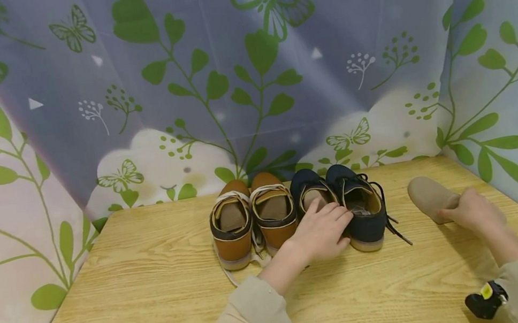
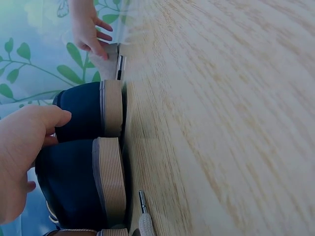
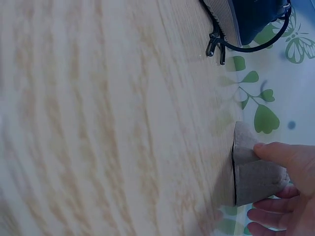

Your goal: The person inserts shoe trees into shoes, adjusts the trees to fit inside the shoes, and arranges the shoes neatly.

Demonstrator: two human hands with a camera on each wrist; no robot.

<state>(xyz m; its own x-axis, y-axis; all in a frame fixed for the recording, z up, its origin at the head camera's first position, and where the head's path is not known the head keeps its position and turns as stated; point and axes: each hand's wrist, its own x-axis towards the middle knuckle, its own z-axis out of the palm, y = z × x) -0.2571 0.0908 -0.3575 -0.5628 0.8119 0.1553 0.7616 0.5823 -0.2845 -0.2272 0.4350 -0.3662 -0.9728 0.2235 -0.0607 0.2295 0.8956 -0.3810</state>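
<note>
A pair of navy lace-up shoes [image 1: 367, 233] stands side by side, heels facing me. My left hand [image 1: 324, 231] lies over the left navy shoe [image 2: 74, 182] with its fingers loosely extended at the opening. In the left wrist view its thumb [image 2: 59, 116] reaches across in front of the right navy shoe's heel [image 2: 83, 110]; contact there is unclear. Off to the right, my right hand [image 1: 479, 212] holds a beige suede-like shoe [image 1: 430, 198] between thumb and fingers. That shoe has a thin dark sole; its rear part is partly hidden by the hand.
Left of the navy pair stand brown shoes [image 1: 234, 249] with white laces. Dark laces [image 1: 397, 228] trail on the wooden table [image 1: 148, 283] beside the right navy shoe. A patterned cloth [image 1: 248, 76] with leaves and butterflies rises behind the table and along both sides.
</note>
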